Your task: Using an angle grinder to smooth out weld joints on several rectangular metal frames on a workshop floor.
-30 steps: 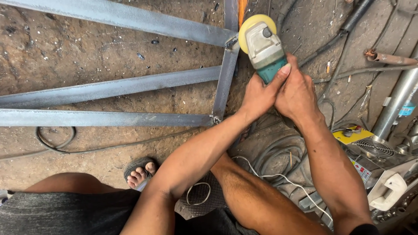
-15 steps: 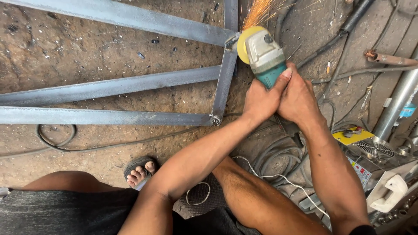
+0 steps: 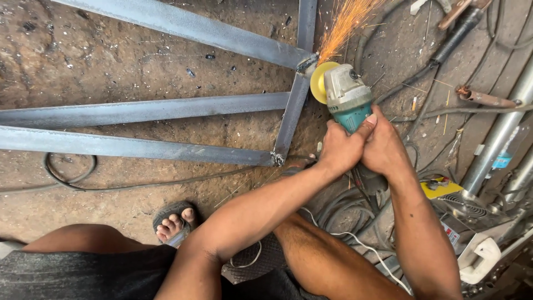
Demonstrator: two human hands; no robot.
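Both hands grip one angle grinder (image 3: 345, 94) with a grey head, teal body and yellow disc guard. My left hand (image 3: 341, 149) wraps the teal body from the left; my right hand (image 3: 384, 145) clasps it from the right, the two hands touching. The disc meets a welded joint of the grey steel tube frame (image 3: 293, 111), which lies flat on the dirt floor. Orange sparks (image 3: 344, 25) fly up and away from the joint.
Black cables (image 3: 72, 175) loop across the floor near my sandalled foot (image 3: 173, 222). Hoses, a rusty rod (image 3: 483, 97), steel pipes (image 3: 499, 139) and a welding machine with a yellow part (image 3: 444, 189) crowd the right side. A white cord (image 3: 355, 241) runs under my arms.
The grinder disc has come down onto the frame joint and the spray of sparks has grown. Both hands keep the same grip.
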